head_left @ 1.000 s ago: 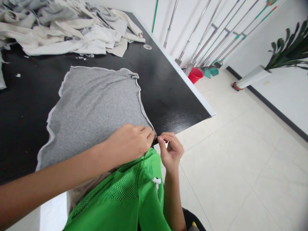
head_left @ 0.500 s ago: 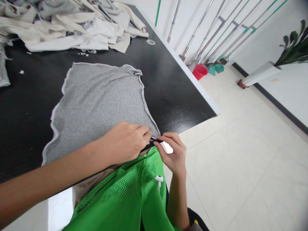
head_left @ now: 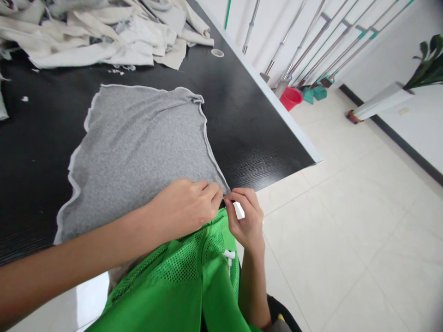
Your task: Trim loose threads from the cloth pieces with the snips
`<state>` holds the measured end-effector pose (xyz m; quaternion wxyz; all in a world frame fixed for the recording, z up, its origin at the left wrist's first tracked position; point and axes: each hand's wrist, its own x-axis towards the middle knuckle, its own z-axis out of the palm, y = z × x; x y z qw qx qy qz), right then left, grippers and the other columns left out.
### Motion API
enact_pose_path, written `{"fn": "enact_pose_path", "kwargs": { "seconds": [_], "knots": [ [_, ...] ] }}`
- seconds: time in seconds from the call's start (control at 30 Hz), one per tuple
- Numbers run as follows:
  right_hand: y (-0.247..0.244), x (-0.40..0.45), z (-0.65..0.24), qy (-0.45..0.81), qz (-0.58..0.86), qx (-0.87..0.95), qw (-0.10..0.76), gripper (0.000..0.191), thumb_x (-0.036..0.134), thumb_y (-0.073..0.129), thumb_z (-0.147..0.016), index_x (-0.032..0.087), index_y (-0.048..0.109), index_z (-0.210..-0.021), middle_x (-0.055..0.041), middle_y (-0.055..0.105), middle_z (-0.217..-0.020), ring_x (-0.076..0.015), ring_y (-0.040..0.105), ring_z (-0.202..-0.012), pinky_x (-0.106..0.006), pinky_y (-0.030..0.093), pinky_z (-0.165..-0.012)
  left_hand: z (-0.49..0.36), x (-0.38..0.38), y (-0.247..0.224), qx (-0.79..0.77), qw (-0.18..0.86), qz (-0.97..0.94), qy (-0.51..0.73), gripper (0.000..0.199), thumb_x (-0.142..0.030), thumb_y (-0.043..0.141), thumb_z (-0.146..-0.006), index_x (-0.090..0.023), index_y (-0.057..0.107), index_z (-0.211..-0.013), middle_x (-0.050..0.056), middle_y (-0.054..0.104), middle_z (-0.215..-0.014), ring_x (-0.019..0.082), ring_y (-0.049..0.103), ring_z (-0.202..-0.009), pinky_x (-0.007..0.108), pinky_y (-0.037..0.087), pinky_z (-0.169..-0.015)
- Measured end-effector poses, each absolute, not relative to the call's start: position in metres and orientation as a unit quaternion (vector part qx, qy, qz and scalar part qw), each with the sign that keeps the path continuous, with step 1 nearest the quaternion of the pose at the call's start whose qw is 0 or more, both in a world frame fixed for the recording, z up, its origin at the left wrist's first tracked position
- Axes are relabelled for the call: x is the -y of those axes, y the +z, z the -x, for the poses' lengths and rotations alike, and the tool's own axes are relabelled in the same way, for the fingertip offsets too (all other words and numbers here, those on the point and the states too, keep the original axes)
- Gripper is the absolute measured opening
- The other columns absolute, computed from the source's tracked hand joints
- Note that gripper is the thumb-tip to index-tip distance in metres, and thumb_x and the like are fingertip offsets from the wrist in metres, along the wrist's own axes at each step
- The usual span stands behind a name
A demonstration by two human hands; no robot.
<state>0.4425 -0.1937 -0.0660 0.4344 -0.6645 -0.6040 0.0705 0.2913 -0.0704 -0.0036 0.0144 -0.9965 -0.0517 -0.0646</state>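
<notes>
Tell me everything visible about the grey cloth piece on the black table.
The grey cloth piece looks like heathered knit with pale, wavy, curling edges. It lies spread mostly flat on the black table, its far right corner bunched. The left hand presses on its near corner, and the right hand pinches the edge there at the table's rim.

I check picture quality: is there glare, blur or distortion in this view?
Head view: sharp at the centre; the grey cloth shows its weave. The black table has soft glare near its corner. Wall poles fan outward, wide-lens distortion. Corners look slightly blurred.
</notes>
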Motion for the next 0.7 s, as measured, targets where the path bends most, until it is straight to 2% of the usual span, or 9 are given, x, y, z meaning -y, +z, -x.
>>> {"fn": "enact_pose_path", "kwargs": {
  "seconds": [0.7],
  "knots": [
    [-0.0669,0.1948,-0.4422,0.087,0.668,0.581,0.457,0.012,0.008,0.056,-0.092,0.019,0.059,-0.094,-0.0048,0.059,-0.095,-0.0180,0.056,-0.091,-0.035,0.048,-0.081,-0.2924,0.0737,-0.0089,0.046,0.014,0.995,-0.089,0.027,-0.009,0.059,-0.084,-0.007,0.069,-0.109,0.003,0.065,-0.079,0.021,0.066,-0.064,0.033,0.042,-0.046]
  ]
}}
